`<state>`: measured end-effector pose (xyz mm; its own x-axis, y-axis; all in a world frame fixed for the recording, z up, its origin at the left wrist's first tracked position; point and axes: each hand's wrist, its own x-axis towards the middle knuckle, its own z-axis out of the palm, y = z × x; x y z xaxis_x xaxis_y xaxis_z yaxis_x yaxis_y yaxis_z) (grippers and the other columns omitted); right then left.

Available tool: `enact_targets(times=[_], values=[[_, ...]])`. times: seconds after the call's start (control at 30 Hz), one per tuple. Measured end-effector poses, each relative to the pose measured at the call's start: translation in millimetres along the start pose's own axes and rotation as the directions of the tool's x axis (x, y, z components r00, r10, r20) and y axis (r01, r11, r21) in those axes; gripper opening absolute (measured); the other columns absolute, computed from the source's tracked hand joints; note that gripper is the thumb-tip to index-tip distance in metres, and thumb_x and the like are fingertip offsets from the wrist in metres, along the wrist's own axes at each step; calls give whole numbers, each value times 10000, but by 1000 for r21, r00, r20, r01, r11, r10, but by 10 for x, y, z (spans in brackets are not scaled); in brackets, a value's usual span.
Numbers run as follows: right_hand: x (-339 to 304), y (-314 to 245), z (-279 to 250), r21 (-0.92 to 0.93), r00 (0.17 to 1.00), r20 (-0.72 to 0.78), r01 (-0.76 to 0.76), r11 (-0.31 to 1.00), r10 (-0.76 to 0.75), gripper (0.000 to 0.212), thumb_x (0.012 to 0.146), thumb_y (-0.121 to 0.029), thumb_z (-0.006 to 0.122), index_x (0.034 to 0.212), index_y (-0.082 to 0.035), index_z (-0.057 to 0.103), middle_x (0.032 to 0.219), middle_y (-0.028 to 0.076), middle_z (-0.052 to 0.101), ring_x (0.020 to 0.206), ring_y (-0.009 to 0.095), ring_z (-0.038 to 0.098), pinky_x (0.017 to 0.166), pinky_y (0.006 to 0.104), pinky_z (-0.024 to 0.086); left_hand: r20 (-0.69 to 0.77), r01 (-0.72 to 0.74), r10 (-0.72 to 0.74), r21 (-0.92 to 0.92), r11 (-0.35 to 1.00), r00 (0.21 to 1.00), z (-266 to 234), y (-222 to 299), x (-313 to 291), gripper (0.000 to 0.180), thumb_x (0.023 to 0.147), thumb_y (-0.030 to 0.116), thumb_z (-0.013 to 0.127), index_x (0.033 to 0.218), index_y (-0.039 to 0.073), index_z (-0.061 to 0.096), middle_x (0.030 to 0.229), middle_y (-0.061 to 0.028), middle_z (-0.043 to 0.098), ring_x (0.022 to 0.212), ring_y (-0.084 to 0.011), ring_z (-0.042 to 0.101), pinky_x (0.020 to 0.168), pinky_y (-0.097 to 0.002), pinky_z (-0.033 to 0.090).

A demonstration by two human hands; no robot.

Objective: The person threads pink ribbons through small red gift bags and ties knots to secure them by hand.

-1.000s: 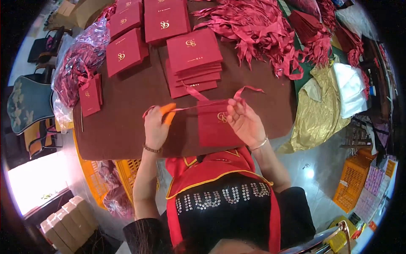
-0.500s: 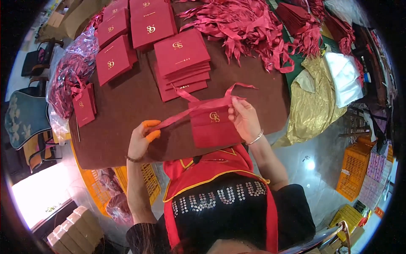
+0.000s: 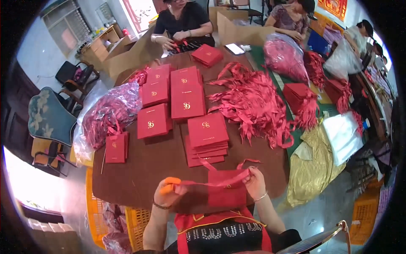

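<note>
My left hand (image 3: 166, 194), with orange covers on thumb and finger, pinches one end of a red ribbon (image 3: 207, 184). The other end is held between the fingertips of my right hand (image 3: 256, 186). Between them the ribbon is stretched across a small dark red paper bag (image 3: 226, 198) with a gold emblem, which lies near the table's front edge. Loose ribbon ends stick up behind the bag. Just beyond it stands a fanned stack of red bags (image 3: 208, 131).
More stacks of red bags (image 3: 186, 103) fill the brown table's (image 3: 156, 156) middle, beside a heap of red ribbons (image 3: 253, 101). A plastic-wrapped bundle (image 3: 112, 112) lies left; gold wrapping (image 3: 313, 163) and clear plastic sheets (image 3: 342, 135) lie right. Other people (image 3: 184, 25) work at the far side.
The view has tilted up, so the far table side and other people now show. Both hands keep hold of the ribbon, which stays drawn across the bag.
</note>
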<state>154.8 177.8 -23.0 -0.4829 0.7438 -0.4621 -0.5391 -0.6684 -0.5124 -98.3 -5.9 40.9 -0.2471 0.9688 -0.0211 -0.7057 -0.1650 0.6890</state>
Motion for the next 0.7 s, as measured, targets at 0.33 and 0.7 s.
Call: enact_targets(times=[0.33, 0.7], values=[[-15, -225, 18, 123, 991, 125, -60, 991, 45, 154, 842, -90, 523, 982, -152, 539, 762, -21, 558, 642, 77, 497, 526, 230, 385, -134, -104, 90, -104, 989, 987, 458, -5, 363, 348, 916, 214, 468, 1211, 31, 500, 953, -88, 591, 954, -240, 557, 915, -381, 428], [-120, -214, -164, 53, 1000, 5, 29, 998, -29, 143, 905, -97, 506, 1032, -47, 548, 944, 40, 593, 739, 83, 534, 592, 211, 432, -541, 57, 71, 216, 975, 838, -107, -291, 277, 265, 921, 198, 485, 1108, 20, 550, 708, 21, 431, 657, -101, 422, 575, -250, 341]])
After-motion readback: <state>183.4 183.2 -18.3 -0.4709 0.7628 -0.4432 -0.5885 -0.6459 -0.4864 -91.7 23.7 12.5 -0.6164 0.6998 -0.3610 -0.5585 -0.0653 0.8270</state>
